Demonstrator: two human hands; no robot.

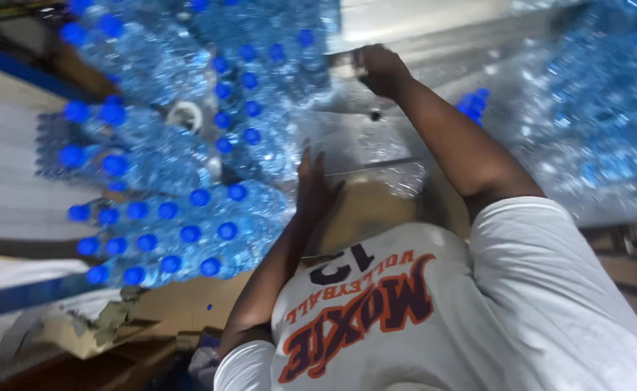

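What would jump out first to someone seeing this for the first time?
The stacked packs of blue-capped water bottles filling the left side, wrapped in clear plastic. Next, the two bare arms reaching in: the left hand flat against a pack at centre, the right hand stretched further up top. Another heap of wrapped bottles sits at right.

Off to the right we see a heap of shrink-wrapped water bottles [593,108], blurred, with a small cluster of blue caps [474,101] at its near edge. At the left we make out a white tiled surface [7,188] crossed by a blue rail [14,72]. Torn cardboard [79,326] lies at the lower left. A white ring [186,114] sits among the stacked bottles; we cannot tell what it is.
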